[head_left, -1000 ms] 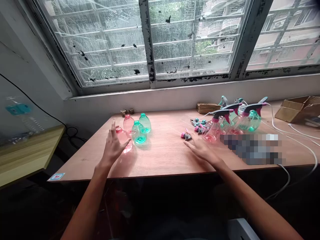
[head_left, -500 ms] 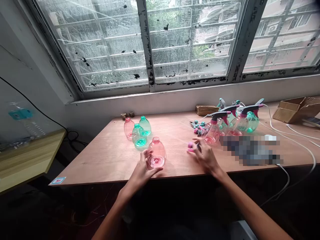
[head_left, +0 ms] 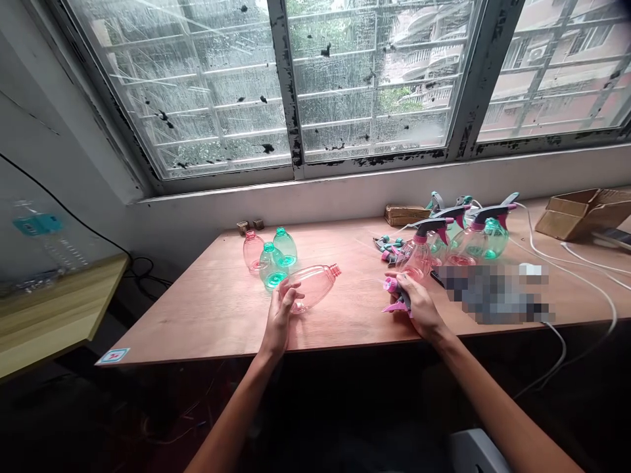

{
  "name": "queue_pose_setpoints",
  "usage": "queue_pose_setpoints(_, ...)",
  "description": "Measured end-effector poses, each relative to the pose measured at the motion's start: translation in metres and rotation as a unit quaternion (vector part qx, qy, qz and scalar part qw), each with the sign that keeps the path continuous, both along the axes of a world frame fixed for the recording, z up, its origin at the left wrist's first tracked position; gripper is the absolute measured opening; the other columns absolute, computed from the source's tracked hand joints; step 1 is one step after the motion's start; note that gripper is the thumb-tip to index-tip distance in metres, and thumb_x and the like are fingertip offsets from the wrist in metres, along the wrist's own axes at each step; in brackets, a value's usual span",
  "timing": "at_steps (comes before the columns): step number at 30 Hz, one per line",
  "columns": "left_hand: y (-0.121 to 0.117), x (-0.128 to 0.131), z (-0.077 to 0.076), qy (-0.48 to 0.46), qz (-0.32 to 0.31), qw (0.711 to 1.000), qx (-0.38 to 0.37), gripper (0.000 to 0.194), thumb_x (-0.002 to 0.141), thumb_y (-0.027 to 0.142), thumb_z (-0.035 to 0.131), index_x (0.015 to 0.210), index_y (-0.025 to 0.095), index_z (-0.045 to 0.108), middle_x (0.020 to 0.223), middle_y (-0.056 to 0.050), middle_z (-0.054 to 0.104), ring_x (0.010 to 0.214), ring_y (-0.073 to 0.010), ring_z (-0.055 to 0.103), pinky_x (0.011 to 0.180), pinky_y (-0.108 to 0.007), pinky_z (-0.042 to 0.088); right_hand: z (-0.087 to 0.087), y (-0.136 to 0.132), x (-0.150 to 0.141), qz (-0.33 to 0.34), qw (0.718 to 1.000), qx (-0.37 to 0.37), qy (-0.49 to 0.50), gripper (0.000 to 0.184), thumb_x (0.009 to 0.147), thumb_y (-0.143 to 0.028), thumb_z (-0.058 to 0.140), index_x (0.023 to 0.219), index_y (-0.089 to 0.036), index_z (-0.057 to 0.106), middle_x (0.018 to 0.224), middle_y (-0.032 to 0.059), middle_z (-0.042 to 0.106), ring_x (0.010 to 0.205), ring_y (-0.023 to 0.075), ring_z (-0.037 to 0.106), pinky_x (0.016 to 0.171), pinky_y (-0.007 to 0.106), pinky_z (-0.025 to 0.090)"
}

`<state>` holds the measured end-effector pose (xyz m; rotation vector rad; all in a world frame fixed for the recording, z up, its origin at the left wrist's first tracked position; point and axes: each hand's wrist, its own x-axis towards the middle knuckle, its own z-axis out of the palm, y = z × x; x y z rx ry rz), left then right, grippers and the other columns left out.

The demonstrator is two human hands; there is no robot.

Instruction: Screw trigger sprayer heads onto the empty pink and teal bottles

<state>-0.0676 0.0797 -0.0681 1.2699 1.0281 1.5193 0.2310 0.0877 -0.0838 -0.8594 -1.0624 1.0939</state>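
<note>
My left hand (head_left: 282, 307) grips a clear pink spray bottle body (head_left: 315, 286) by its base end. The bottle is tilted on its side, its open threaded neck pointing right. In my right hand (head_left: 419, 302) is a pink and dark grey trigger spray head (head_left: 398, 295), its pink collar facing left toward the bottle. A gap separates the two parts. Behind my left hand stand a green bottle (head_left: 273, 268), a second green bottle (head_left: 286, 247) and a pink bottle (head_left: 253, 251), all upright without spray heads.
Several bottles with spray heads fitted, among them a pink one (head_left: 415, 256), stand at the right back. Loose spray heads (head_left: 388, 247) lie beside them. A cardboard box (head_left: 582, 213) and white cables (head_left: 586, 279) are farther right. The wooden table (head_left: 197, 315) ends along its front edge.
My left hand has tipped the pink bottle from upright onto its side, neck to the right. My right hand has lifted the spray head off the table and turned it collar-left.
</note>
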Motion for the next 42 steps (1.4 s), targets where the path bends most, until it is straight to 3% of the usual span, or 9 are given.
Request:
queue_pose_setpoints(9,0.003,-0.001,-0.001,-0.006,0.051,0.999,0.001,0.048,0.094,0.058,0.052,0.133,0.030,0.055,0.130,-0.005,0.062,0.099,-0.0175,0.062,0.085,-0.029,0.052,0.003,-0.002,0.000,-0.037,0.999,0.020,0.016,0.037,0.090,-0.047,0.064,0.115,-0.021,0.069,0.074,-0.0026,0.055,0.058,0.0120,0.048,0.046,0.020,0.045)
queue_pose_setpoints(13,0.002,-0.002,-0.002,0.023,0.046,0.999,0.000,0.052,0.094,0.058,0.054,0.137,0.028,0.054,0.121,-0.005,0.065,0.101,-0.0195,0.062,0.087,-0.030,0.050,0.004,-0.002,-0.001,-0.007,1.000,0.009,-0.008,0.040,0.090,-0.048,0.066,0.119,-0.020,0.069,0.071,-0.0029,0.056,0.057,0.0110,0.049,0.046,0.018,0.044)
queue_pose_setpoints(16,-0.002,-0.003,-0.001,0.058,0.017,0.998,0.002,0.056,0.092,0.057,0.057,0.139,0.026,0.053,0.114,-0.005,0.066,0.105,-0.0216,0.061,0.092,-0.031,0.046,0.003,-0.004,-0.002,0.033,0.999,-0.006,-0.039,0.048,0.089,-0.053,0.067,0.124,-0.019,0.068,0.071,-0.0022,0.057,0.058,0.0118,0.053,0.048,0.020,0.046)
queue_pose_setpoints(19,-0.007,-0.001,0.002,0.073,-0.062,0.995,0.030,0.063,0.089,0.059,0.062,0.140,0.024,0.053,0.125,-0.009,0.063,0.107,-0.0243,0.061,0.091,-0.033,0.047,0.002,-0.007,-0.001,0.082,0.995,-0.037,-0.041,0.059,0.085,-0.056,0.071,0.130,-0.018,0.064,0.070,-0.0015,0.059,0.060,0.0142,0.058,0.050,0.023,0.050)
queue_pose_setpoints(24,-0.011,0.002,0.004,0.077,-0.120,0.989,0.045,0.072,0.083,0.056,0.071,0.142,0.021,0.047,0.132,-0.015,0.059,0.108,-0.0262,0.060,0.093,-0.039,0.048,0.001,-0.011,-0.007,0.169,0.982,-0.060,-0.052,0.063,0.076,-0.044,0.085,0.131,-0.020,0.063,0.077,-0.0014,0.063,0.068,0.0170,0.067,0.061,0.028,0.058)
queue_pose_setpoints(30,-0.010,0.000,0.000,0.057,-0.130,0.988,0.066,0.077,0.080,0.045,0.079,0.144,0.025,0.041,0.131,-0.012,0.054,0.117,-0.0264,0.055,0.099,-0.040,0.045,0.002,-0.015,-0.026,0.182,0.980,-0.078,-0.036,0.058,0.080,-0.041,0.082,0.131,-0.021,0.063,0.078,-0.0008,0.067,0.064,0.0127,0.066,0.053,0.019,0.052)
queue_pose_setpoints(33,-0.009,-0.001,-0.002,0.080,-0.146,0.983,0.078,0.091,0.070,0.037,0.089,0.145,0.026,0.039,0.131,-0.012,0.053,0.115,-0.0263,0.056,0.100,-0.041,0.045,0.002,-0.017,-0.029,0.178,0.980,-0.087,-0.009,0.062,0.080,-0.041,0.082,0.135,-0.022,0.058,0.084,0.0017,0.071,0.067,0.0159,0.072,0.052,0.020,0.051)
queue_pose_setpoints(36,-0.009,-0.001,-0.004,0.091,-0.157,0.980,0.084,0.106,0.066,0.026,0.091,0.152,0.030,0.030,0.144,-0.013,0.046,0.128,-0.0293,0.051,0.111,-0.046,0.040,0.003,-0.020,-0.027,0.164,0.983,-0.078,-0.018,0.067,0.078,-0.041,0.083,0.135,-0.020,0.055,0.081,0.0024,0.072,0.067,0.0175,0.073,0.052,0.020,0.051)
queue_pose_setpoints(42,-0.013,-0.001,0.001,0.126,-0.224,0.965,0.044,0.093,0.074,0.022,0.086,0.152,0.029,0.038,0.163,-0.010,0.033,0.152,-0.0332,0.026,0.125,-0.049,0.021,0.004,-0.023,-0.028,0.134,0.987,-0.057,-0.062,0.067,0.077,-0.046,0.083,0.130,-0.017,0.055,0.071,0.0005,0.070,0.059,0.0163,0.068,0.047,0.021,0.053)
